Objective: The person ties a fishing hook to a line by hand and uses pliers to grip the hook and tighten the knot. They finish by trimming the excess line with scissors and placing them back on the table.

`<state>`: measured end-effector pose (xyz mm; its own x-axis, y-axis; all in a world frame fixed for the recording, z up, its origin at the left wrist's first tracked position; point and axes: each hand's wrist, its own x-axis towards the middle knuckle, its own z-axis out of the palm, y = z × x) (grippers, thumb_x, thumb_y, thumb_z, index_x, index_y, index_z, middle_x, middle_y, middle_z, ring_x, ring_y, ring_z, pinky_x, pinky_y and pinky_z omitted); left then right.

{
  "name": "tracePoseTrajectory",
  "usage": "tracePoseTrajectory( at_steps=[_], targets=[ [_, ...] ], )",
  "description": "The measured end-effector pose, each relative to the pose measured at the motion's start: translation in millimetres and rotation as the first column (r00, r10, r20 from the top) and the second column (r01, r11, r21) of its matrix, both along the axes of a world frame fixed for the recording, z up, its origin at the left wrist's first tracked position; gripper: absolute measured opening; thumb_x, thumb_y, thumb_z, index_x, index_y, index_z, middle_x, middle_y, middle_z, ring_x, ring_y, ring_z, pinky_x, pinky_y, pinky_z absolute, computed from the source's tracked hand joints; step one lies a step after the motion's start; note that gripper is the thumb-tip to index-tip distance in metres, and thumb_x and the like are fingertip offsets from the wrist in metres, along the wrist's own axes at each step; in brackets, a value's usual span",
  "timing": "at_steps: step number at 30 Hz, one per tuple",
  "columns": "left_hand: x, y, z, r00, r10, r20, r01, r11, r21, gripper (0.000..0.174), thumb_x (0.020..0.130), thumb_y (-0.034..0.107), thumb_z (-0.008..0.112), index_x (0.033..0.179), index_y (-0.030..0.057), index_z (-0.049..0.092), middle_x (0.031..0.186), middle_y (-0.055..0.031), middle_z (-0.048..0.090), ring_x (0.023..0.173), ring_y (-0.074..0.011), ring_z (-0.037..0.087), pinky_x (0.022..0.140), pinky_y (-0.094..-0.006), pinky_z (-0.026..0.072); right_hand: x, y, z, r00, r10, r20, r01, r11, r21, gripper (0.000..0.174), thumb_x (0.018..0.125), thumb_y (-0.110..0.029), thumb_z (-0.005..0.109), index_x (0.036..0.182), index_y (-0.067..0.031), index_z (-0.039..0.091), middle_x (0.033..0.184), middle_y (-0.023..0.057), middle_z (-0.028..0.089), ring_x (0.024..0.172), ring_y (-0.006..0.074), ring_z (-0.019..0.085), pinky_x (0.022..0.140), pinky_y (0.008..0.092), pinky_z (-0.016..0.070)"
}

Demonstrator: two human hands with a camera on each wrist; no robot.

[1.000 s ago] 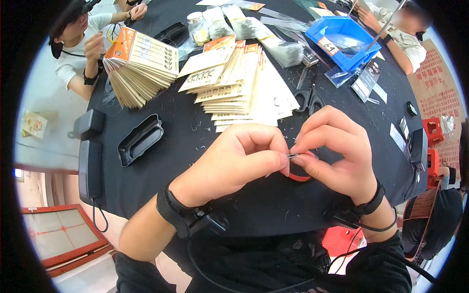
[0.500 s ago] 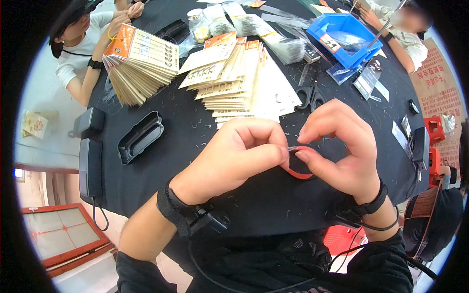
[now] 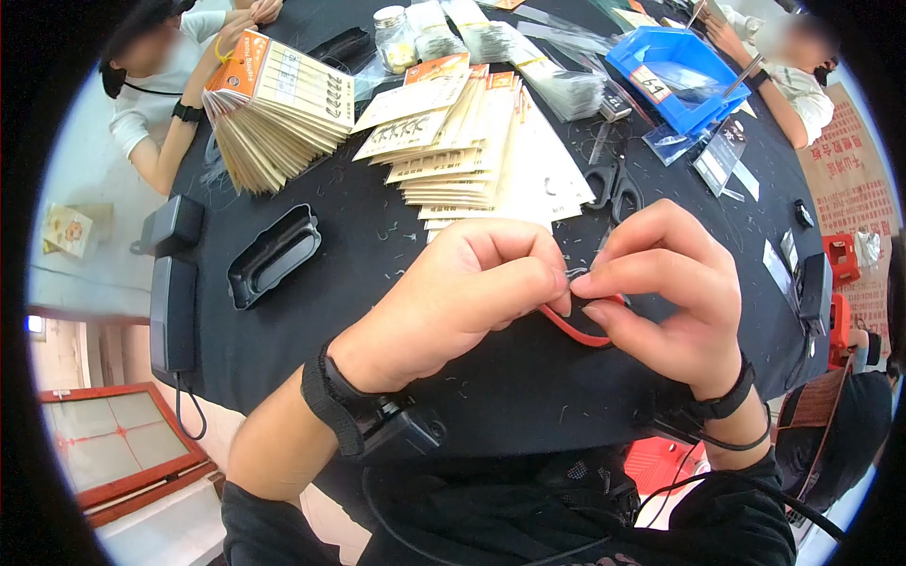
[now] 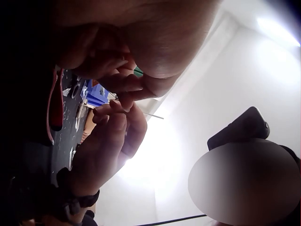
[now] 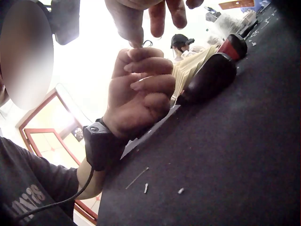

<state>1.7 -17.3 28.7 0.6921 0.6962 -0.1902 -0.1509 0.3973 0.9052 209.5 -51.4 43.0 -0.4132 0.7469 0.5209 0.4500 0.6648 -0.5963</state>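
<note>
My left hand (image 3: 481, 292) pinches a fish hook (image 3: 575, 274) between thumb and curled index finger, its other fingers folded in. Thin, dark and curved, the hook (image 4: 118, 97) pokes out from the fingertips; in the right wrist view two small bends of it (image 3: 575, 274) show above the left hand. My right hand (image 3: 665, 292) comes in from the other side, its curled fingertips right at the hook. A gap shows between the right thumb and the finger above it. Behind the fingers, a red-handled tool (image 3: 578, 332) lies on the black cloth, partly covered.
Stacked cards with hooks (image 3: 444, 141) fan out ahead, another card bundle (image 3: 278, 113) at far left. Scissors (image 3: 618, 189), a blue bin (image 3: 675, 80) and a jar (image 3: 394, 42) stand beyond. A black tray (image 3: 276, 257) lies left. Two people sit across the table.
My right thumb and finger parted from the hook, and now the fingertips are back against it. My left hand keeps its pinch. The head view has shifted slightly.
</note>
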Motion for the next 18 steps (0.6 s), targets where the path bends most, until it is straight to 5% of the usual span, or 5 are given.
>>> tracePoseTrajectory(
  at_steps=[18],
  targets=[
    [0.1,0.6,-1.6,0.999,0.003,0.042,-0.005,0.999,0.047,0.011,0.085,0.017,0.062,0.079,0.0073,0.059,0.071,0.0011,0.060,0.055,-0.0014,0.038,0.049,-0.0180,0.0272,1.0,-1.4,3.5,0.998,-0.035,0.045,0.034,0.999,0.022,0.026,0.065,0.002,0.073,0.088,-0.0089,0.074,0.083,0.0058,0.059,0.070,0.0150,0.059,0.059,0.0248,0.0450]
  ],
)
